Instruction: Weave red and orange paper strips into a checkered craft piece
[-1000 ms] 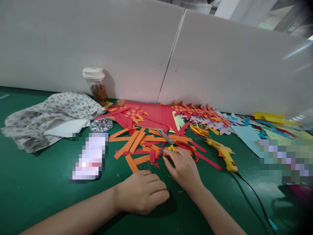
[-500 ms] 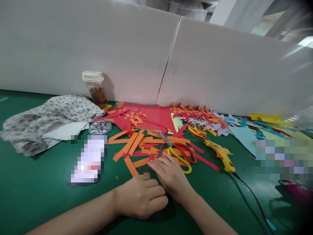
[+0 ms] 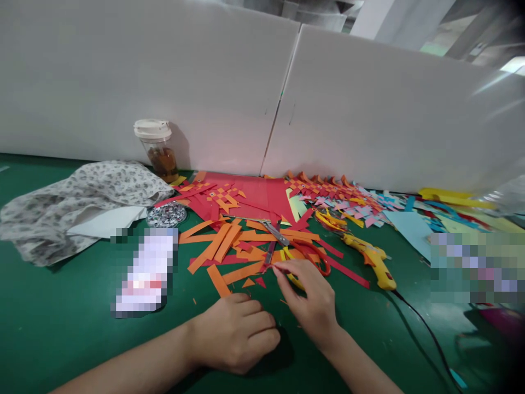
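Note:
My left hand [image 3: 240, 331] rests curled on the green table, its fingers folded in; whatever it holds, if anything, is hidden. My right hand [image 3: 309, 298] reaches to the near edge of the paper pile, thumb and forefinger brought together over a tiny bit I cannot make out. Its fingertips are close to orange paper strips [image 3: 241, 272] and a small red paper triangle [image 3: 261, 282]. Scissors [image 3: 283, 238] with red and yellow handles lie on the strips, partly behind my right hand. A yellow glue gun [image 3: 371, 261] lies to the right of that hand.
Woven red and orange paper fish [image 3: 225, 195] lie on red sheets [image 3: 254, 191] by the white partition [image 3: 143, 71]. A lidded cup [image 3: 162, 161], patterned cloth [image 3: 82, 200] and blurred-out phone [image 3: 147, 268] stand or lie left. The glue gun's cord [image 3: 426, 328] trails right.
My right hand has lifted away from my left hand and shifted right, its fingers going from laid flat to a pinch. Small orange and red triangles now show. My left hand has barely moved.

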`<state>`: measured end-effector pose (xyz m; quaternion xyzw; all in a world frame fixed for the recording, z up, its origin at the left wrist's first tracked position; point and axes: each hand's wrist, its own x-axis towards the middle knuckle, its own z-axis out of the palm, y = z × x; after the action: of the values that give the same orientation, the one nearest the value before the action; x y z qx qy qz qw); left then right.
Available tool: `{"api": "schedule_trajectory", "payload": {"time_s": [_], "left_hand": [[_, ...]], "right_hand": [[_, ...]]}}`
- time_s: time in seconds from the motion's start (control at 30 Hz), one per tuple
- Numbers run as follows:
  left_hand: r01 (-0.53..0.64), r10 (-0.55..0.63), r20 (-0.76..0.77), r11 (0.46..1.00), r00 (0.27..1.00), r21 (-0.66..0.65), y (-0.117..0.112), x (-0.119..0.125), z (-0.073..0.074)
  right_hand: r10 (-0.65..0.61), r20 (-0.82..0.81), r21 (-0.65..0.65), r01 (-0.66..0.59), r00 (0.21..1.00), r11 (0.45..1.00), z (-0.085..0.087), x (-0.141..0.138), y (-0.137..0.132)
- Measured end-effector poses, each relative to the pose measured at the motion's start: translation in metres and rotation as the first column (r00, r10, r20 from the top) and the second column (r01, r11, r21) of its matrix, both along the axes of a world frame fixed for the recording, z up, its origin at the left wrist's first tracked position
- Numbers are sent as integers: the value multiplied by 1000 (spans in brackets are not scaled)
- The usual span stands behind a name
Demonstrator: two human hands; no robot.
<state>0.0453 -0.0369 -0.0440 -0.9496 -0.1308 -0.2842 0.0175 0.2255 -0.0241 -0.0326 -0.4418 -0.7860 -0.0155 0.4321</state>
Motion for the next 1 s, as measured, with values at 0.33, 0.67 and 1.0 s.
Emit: {"api": "schedule_trajectory", "payload": {"time_s": [0.33,0.67,1.0], "left_hand": [[-561,566,-196,823,801,88,48,-36,32],[-546,562,-393,822,728,163,54,-40,29],[-463,481,-261,877,837,130,52,-39,1]], "right_hand": [[377,390,-116,-361,841,925,9,5,-1],[306,425,-93,-296,852,951,-5,4,1],[275,413,-60,-275,868,960,-3,0,1]]}}
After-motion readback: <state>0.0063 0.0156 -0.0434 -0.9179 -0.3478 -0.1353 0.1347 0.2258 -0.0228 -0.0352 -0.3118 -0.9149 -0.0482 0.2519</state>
